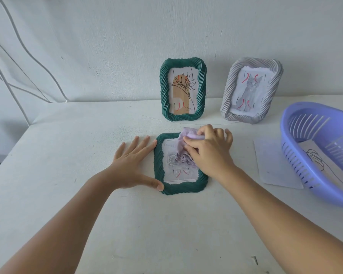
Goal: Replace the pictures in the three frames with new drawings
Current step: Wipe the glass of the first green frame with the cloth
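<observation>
Working from left to right, I find the left hand [134, 164] flat on the white table [67, 155], fingers straight and spread, thumb and fingertips against the left rim of the dark green rope-moulded frame lying face up [178, 187]. It steadies the frame; it grips nothing.

The right hand [208, 150] is bunched around a crumpled pale lilac cloth [183, 142] and presses it on the glass over a grey rose picture. I judge this to be wiping of the lying frame, with that frame's picture seemingly not yet exchanged. The next move would call for turning the frame over to reach its back, which needs the cloth set down first.

Behind stand a second dark green rope-moulded frame, upright, with a line-drawn flower [183, 89] and, right of it, a pale grey rope-moulded frame with a cat picture [250, 91], tilted back near the wall.

Further right, a loose white paper sheet [275, 165] lies partly under a lilac slotted plastic basket [297, 135] holding a line drawing [315, 157].

Open room lies in front of the lying frame and to its left; the table's left edge is well apart from the hands, and the sheet lies near on the right.
</observation>
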`<state>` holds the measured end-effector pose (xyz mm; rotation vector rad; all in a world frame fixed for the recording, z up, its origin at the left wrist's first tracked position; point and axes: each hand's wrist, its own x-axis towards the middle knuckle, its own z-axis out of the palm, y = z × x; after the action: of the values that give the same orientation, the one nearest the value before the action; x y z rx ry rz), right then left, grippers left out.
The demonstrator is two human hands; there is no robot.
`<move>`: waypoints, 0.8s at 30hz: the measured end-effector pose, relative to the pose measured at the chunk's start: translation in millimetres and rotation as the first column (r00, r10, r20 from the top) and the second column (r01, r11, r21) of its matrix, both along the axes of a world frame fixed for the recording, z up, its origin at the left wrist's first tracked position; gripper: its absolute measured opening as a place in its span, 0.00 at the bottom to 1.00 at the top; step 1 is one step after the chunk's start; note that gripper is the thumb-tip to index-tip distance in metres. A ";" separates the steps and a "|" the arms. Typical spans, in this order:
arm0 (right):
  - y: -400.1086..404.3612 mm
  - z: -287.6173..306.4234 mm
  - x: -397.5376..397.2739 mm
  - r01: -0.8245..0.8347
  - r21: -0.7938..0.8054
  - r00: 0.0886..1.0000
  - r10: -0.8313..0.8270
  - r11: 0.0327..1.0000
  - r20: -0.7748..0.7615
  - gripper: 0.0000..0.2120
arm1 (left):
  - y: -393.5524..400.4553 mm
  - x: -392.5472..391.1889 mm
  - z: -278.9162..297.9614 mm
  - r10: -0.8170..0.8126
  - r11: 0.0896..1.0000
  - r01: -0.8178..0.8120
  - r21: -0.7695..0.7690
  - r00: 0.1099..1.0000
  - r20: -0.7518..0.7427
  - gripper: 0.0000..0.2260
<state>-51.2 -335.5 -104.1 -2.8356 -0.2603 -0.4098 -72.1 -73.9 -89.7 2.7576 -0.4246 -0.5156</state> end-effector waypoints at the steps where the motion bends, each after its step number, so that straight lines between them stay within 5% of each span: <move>1: 6.7 -1.0 0.3 -0.002 0.020 1.000 0.002 1.000 -0.015 0.09 | 0.1 -0.1 0.1 0.001 1.000 -0.001 -0.003 1.000 0.000 0.63; 7: -4.7 -0.6 -23.2 -0.197 0.035 0.980 0.197 0.980 0.007 0.10 | 0.4 -0.3 -0.4 0.001 1.000 -0.001 -0.005 1.000 0.001 0.63; 16: 12.6 -1.8 -6.2 0.055 0.018 0.998 -0.055 0.998 0.019 0.08 | 0.7 0.5 -1.1 -0.003 1.000 0.003 -0.001 1.000 0.003 0.63; 24: -22.3 -1.6 -25.4 -0.211 0.101 0.977 0.214 0.972 -0.021 0.14 | 0.8 0.8 -1.8 0.001 1.000 -0.001 -0.002 1.000 0.002 0.63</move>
<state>-76.5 -357.7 -105.8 -2.6796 -0.5167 -0.3227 -71.3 -73.1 -91.5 2.7567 -0.4238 -0.5119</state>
